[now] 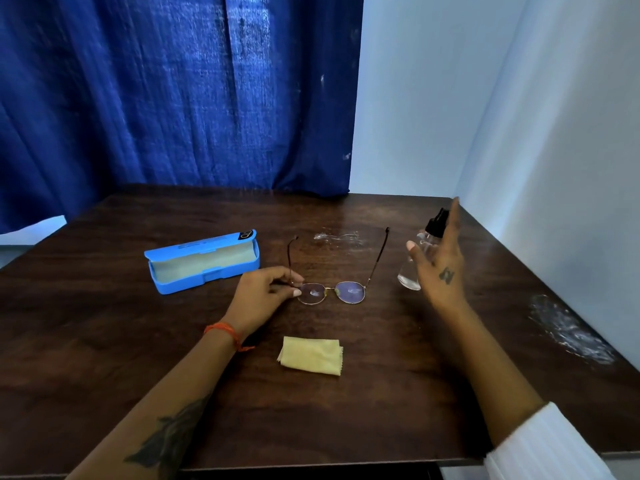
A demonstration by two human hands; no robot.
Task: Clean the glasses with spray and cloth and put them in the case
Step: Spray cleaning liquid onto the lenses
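— Fingers first: what are they doing?

— Fingertips (297,292) of the left hand (260,296) pinch the glasses (331,292) at the left rim, by the hinge, thumb below and forefinger above. The frame sits on the table (381,393), lenses toward the person, both temples unfolded and pointing to the far side.

— And the right hand?

— Right hand (440,268) is wrapped around a clear spray bottle (412,271), lifted and tilted, with its black nozzle (437,224) at the top. The forefinger sticks up past the nozzle rather than pressing on it, as far as I can see; the hand is somewhat blurred.

— Where is that against the glasses?

— Just right of the right temple, apart from it.

— The lenses?

— Each shows a pale smear in the middle.

— Cloth?

— A folded yellow cloth (311,355) lies on the near side of the glasses, between the two forearms, touched by neither.

— And the case?

— The blue case (202,260) lies open to the left of the glasses, a bit farther back, pale lining showing. Wet patches glisten on the wood, one beyond the glasses and one near the right edge. A blue curtain (173,98) hangs behind.
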